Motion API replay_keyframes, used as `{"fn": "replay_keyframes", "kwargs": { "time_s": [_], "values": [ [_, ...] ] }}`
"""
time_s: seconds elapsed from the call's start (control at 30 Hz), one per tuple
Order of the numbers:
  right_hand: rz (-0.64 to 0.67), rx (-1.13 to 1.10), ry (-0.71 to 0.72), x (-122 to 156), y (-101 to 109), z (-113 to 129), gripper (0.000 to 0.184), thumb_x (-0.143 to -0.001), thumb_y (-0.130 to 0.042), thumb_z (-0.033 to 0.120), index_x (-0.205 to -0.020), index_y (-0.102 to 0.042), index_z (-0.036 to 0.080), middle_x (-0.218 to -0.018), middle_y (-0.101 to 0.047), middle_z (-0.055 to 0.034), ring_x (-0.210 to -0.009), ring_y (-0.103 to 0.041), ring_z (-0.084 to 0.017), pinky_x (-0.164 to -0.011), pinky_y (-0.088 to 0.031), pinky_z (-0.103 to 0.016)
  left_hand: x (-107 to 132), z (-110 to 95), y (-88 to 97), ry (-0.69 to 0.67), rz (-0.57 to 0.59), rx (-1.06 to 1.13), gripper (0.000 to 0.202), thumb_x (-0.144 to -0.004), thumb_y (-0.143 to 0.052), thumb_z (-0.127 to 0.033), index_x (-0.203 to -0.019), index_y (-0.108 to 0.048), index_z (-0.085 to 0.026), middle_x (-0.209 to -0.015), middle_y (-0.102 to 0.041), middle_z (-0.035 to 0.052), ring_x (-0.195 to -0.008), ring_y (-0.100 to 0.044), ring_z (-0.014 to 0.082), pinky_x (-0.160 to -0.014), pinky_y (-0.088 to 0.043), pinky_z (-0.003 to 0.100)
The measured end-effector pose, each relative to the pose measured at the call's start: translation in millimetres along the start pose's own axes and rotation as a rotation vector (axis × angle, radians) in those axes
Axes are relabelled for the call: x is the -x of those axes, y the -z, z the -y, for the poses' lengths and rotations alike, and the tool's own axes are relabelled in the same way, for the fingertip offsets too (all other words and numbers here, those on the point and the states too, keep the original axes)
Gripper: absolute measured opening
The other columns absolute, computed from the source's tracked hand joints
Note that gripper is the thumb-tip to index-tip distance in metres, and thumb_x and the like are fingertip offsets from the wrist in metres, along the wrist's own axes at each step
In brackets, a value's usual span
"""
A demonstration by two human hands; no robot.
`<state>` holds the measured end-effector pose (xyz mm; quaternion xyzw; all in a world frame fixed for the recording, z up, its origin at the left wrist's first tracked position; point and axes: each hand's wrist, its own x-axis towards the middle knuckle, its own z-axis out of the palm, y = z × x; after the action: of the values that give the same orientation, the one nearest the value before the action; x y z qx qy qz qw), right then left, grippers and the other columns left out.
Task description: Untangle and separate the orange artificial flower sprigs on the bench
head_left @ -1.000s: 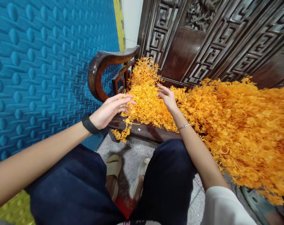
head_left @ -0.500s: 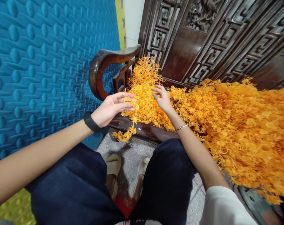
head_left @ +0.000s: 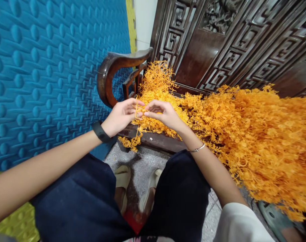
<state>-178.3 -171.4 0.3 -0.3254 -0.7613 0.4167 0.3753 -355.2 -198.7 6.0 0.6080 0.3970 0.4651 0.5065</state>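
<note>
My left hand, with a dark band at the wrist, pinches a short chain of orange plastic flower-like pieces. Its lower end dangles over the front edge of the wooden seat. My right hand meets it from the right, thumb and fingertips closed on a thin orange piece at the chain's upper end. The fingers partly hide where the pieces join. Right behind both hands lies a heap of loose orange pieces on the seat.
A large mass of orange strands covers the bench to the right. The curved wooden armrest stands at left, before a blue textured mat. A carved backrest rises behind. My sandalled feet are on the speckled floor.
My right hand has come from the heap, moving left and nearer to me, and its fingers have closed beside my left hand's fingertips. The dangling chain has shifted slightly left.
</note>
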Motion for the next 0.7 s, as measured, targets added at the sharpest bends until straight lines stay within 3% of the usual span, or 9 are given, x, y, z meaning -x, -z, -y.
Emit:
{"fn": "replay_keyframes", "kwargs": {
  "time_s": [0.27,0.47,0.7],
  "values": [
    [-0.117,-0.108,-0.008,-5.9,-11.2,-1.0,0.030,-0.074,-0.065,0.046,-0.076,-0.050,0.020,-0.073,-0.056,0.0016,-0.070,-0.056,-0.011,-0.071,-0.047,-0.029,-1.5,-5.2,-1.9,0.030,-0.094,-0.023,0.016,-0.067,-0.072,-0.024,-0.072,-0.059,-0.017,-0.063,-0.054,-0.0025,-0.056,-0.047,0.0091,-0.056,-0.037,0.025],
    [-0.248,-0.102,-0.019,-10.9,3.8,-9.6,0.022,-0.074,-0.065,0.035,-0.073,-0.047,0.021,-0.067,-0.050,0.0036,-0.063,-0.052,-0.009,-0.065,-0.047,-0.028,2.8,-2.8,-7.0,0.031,-0.012,-0.042,0.015,-0.071,-0.068,-0.028,-0.069,-0.057,-0.017,-0.056,-0.050,-0.0035,-0.052,-0.042,0.0085,-0.051,-0.031,0.024],
    [-0.086,-0.236,-0.014,-6.0,-4.3,-5.2,0.021,-0.075,-0.063,0.035,-0.076,-0.047,0.021,-0.070,-0.054,0.0030,-0.064,-0.056,-0.010,-0.066,-0.047,-0.028,1.5,-6.1,-2.5,0.007,-0.035,-0.082,0.034,-0.079,-0.061,-0.038,-0.055,-0.049,-0.018,-0.051,-0.048,-0.0025,-0.048,-0.041,0.0087,-0.053,-0.032,0.025]
  ]
}}
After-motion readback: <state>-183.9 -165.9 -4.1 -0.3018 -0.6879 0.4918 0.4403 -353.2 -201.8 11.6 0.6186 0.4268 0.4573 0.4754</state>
